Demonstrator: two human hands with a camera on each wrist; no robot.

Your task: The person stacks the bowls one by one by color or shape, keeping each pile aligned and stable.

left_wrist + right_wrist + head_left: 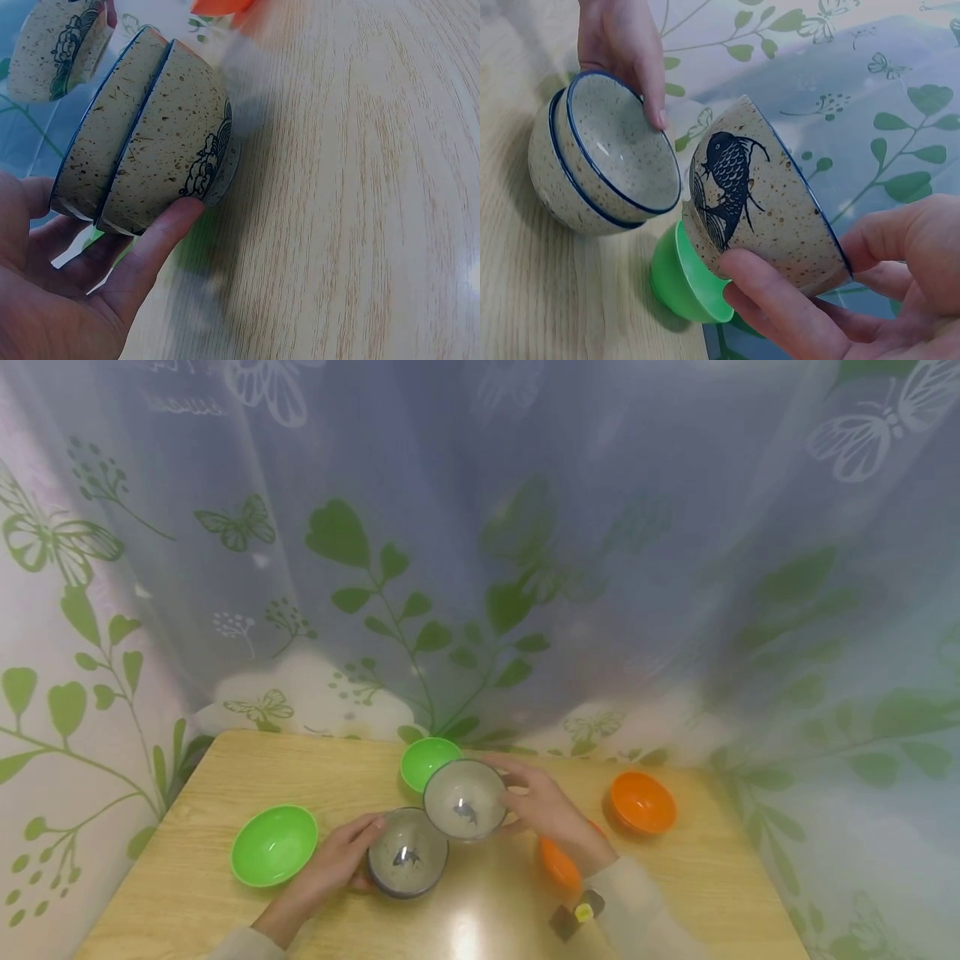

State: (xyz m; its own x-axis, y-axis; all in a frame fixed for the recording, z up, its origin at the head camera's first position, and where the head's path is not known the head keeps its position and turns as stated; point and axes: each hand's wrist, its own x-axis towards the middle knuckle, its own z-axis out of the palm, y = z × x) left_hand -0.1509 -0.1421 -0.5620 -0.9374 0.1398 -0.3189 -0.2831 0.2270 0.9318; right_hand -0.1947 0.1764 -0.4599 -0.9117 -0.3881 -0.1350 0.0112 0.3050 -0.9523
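My left hand [330,864] grips two nested speckled ceramic bowls [169,135] with blue rims, fingers and thumb on their sides. In the head view a dark fish shows inside the upper of these bowls [405,870]. My right hand [546,810] holds a third matching bowl [757,202], pinched between thumb and fingers at its rim and side. A black fish is painted on its outside. That bowl [465,797] is held up right beside the nested pair, a little farther back and tilted. Behind it stands a small green bowl [426,760], partly covered.
A larger green bowl [274,846] sits on the wooden table [337,768] at the left. An orange bowl [642,802] is at the right; another orange item [558,867] lies partly under my right wrist. Near it is a dark object with a yellow middle [583,912]. A patterned curtain [450,568] hangs behind.
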